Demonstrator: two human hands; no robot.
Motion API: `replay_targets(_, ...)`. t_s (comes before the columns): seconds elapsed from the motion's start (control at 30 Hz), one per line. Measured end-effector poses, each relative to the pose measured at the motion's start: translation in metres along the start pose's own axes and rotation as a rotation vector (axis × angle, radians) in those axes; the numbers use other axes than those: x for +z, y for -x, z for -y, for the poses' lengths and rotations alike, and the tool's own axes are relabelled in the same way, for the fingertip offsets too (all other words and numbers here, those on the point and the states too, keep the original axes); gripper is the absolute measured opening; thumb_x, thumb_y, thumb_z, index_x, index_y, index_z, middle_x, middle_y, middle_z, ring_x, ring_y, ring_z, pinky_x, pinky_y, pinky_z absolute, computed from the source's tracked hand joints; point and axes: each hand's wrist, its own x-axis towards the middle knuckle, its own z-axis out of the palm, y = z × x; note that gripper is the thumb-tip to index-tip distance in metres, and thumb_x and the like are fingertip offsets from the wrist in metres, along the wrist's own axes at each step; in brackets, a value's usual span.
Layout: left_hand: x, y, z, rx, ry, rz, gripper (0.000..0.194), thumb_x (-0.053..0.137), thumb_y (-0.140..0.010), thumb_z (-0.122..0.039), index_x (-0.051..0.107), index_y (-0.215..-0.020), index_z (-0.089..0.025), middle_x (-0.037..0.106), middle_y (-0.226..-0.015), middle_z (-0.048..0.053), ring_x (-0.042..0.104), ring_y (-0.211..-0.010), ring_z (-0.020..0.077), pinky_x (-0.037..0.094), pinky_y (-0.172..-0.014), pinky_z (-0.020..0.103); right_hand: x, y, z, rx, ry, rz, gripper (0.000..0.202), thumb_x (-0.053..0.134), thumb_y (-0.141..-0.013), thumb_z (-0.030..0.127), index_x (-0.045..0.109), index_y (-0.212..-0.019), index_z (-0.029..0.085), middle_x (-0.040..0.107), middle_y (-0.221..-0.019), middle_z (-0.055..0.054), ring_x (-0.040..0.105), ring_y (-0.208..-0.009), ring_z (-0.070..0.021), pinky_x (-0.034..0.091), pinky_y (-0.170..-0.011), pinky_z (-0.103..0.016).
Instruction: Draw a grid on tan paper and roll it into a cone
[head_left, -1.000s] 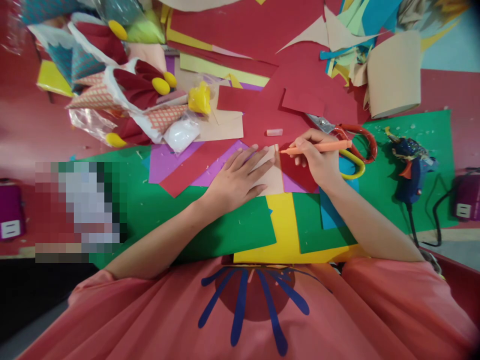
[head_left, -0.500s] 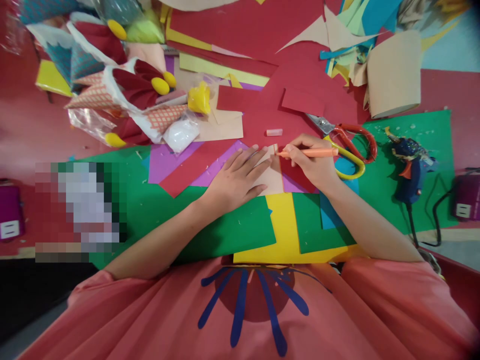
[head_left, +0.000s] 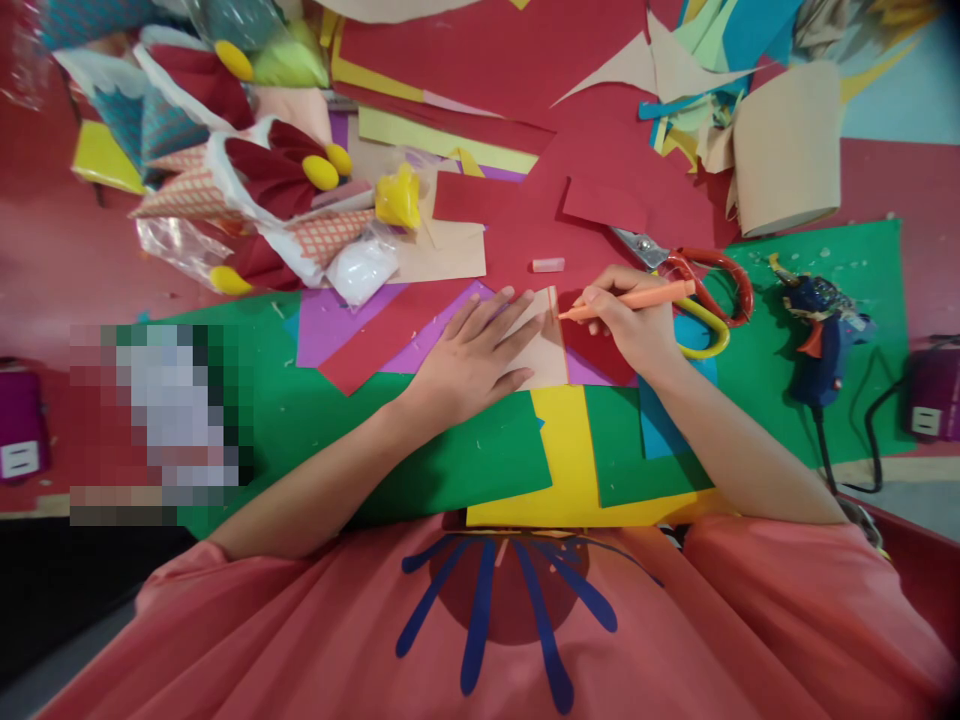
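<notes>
My left hand (head_left: 480, 345) lies flat with fingers spread on a pale peach piece of paper (head_left: 546, 350), pressing on its left part. Orange lines run along the paper's right edge and near its top corner. In my right hand (head_left: 634, 325) is an orange marker (head_left: 645, 297), pinched between thumb and fingers, its tip at the paper's right edge. Whether the tip touches the paper I cannot tell. The marker's pinkish cap (head_left: 548, 265) lies just above on red paper. Purple sheets (head_left: 390, 310) and a red strip (head_left: 367, 345) lie under and beside my left hand.
Scissors (head_left: 709, 290) with red and yellow handles lie right of my right hand. Farther right, a blue glue gun (head_left: 821, 360) with a cord rests on green sheet (head_left: 885, 300). Patterned paper cones (head_left: 195, 195) pile up at upper left. A beige paper cylinder (head_left: 787, 150) lies at upper right.
My right hand has shifted slightly right and down, and the marker tip has moved from the paper's top corner to its right edge. My left hand has stayed put.
</notes>
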Motion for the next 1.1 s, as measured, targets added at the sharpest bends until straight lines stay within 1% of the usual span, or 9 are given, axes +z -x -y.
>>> replay_targets(0.07, -0.0007, 0.0005, -0.0005, -0.023, -0.013, 0.007, 0.054, 0.043, -0.097, -0.041, 0.037, -0.146, -0.019, 0.038, -0.153, 0.013, 0.034, -0.143, 0.0314, 0.024, -0.117, 0.053, -0.0003, 0.0002, -0.0013, 0.0, 0.003, -0.033, 0.024, 0.058, -0.083, 0.025, 0.057, -0.06, 0.018, 0.055, -0.05, 0.004, 0.05, -0.048, -0.0068, 0.037, -0.049, -0.022)
replay_targets(0.13, -0.0011, 0.0007, -0.001, -0.04, -0.025, 0.013, 0.056, 0.045, -0.097, -0.041, 0.036, -0.147, -0.018, 0.039, -0.153, 0.014, 0.035, -0.142, 0.0316, 0.023, -0.117, 0.053, -0.0005, 0.0006, -0.0021, -0.008, 0.016, -0.044, 0.025, 0.059, -0.084, 0.027, 0.058, -0.061, 0.019, 0.056, -0.052, 0.004, 0.052, -0.05, -0.0074, 0.038, -0.049, -0.022)
replay_targets(0.27, -0.0008, 0.0005, -0.0014, -0.067, -0.014, 0.029, 0.055, 0.043, -0.097, -0.042, 0.036, -0.147, -0.019, 0.043, -0.15, 0.012, 0.039, -0.14, 0.0304, 0.024, -0.117, 0.051, -0.0008, 0.002, -0.0016, -0.03, 0.055, -0.018, 0.025, 0.059, -0.086, 0.029, 0.059, -0.064, 0.018, 0.056, -0.051, 0.004, 0.05, -0.049, -0.0067, 0.038, -0.05, -0.022)
replay_targets(0.4, 0.0003, 0.0, -0.0009, -0.057, 0.007, 0.016, 0.054, 0.043, -0.098, -0.041, 0.036, -0.147, -0.019, 0.041, -0.152, 0.012, 0.036, -0.141, 0.03, 0.025, -0.118, 0.051, -0.0006, 0.0032, -0.0011, -0.044, 0.098, 0.015, 0.025, 0.06, -0.087, 0.031, 0.06, -0.066, 0.018, 0.056, -0.052, 0.004, 0.049, -0.049, -0.0066, 0.037, -0.051, -0.023)
replay_targets(0.53, 0.0004, -0.0002, -0.0004, -0.033, -0.034, 0.005, 0.052, 0.043, -0.098, -0.04, 0.04, -0.144, -0.016, 0.042, -0.151, 0.013, 0.038, -0.14, 0.0303, 0.027, -0.117, 0.05, -0.0003, 0.0033, -0.0027, -0.067, 0.14, 0.026, 0.024, 0.06, -0.088, 0.032, 0.061, -0.068, 0.018, 0.057, -0.053, 0.004, 0.05, -0.049, -0.0074, 0.037, -0.051, -0.023)
replay_targets(0.67, 0.0002, -0.0004, -0.0002, -0.039, -0.031, 0.016, 0.052, 0.042, -0.098, -0.041, 0.041, -0.144, -0.016, 0.041, -0.151, 0.014, 0.037, -0.141, 0.0305, 0.026, -0.117, 0.05, -0.0004, 0.0019, -0.0031, -0.088, 0.161, 0.045, 0.024, 0.059, -0.088, 0.031, 0.06, -0.067, 0.018, 0.057, -0.053, 0.004, 0.049, -0.049, -0.0077, 0.036, -0.05, -0.024)
replay_targets(0.93, -0.0016, -0.0008, -0.0012, -0.057, -0.02, 0.041, 0.052, 0.043, -0.098, -0.039, 0.042, -0.144, -0.016, 0.041, -0.152, 0.014, 0.036, -0.142, 0.031, 0.027, -0.117, 0.051, 0.0001, 0.0014, 0.0001, -0.073, 0.146, 0.056, 0.023, 0.059, -0.083, 0.024, 0.058, -0.061, 0.017, 0.054, -0.052, 0.004, 0.044, -0.049, -0.0064, 0.031, -0.049, -0.024)
replay_targets(1.1, -0.0029, -0.0015, -0.0025, -0.052, -0.035, 0.037, 0.051, 0.043, -0.098, -0.039, 0.043, -0.143, -0.015, 0.042, -0.151, 0.014, 0.037, -0.141, 0.0314, 0.028, -0.117, 0.051, 0.0005, 0.0004, 0.001, -0.019, 0.063, 0.062, 0.021, 0.057, -0.077, 0.022, 0.056, -0.057, 0.017, 0.053, -0.05, 0.004, 0.045, -0.046, -0.0062, 0.031, -0.047, -0.023)
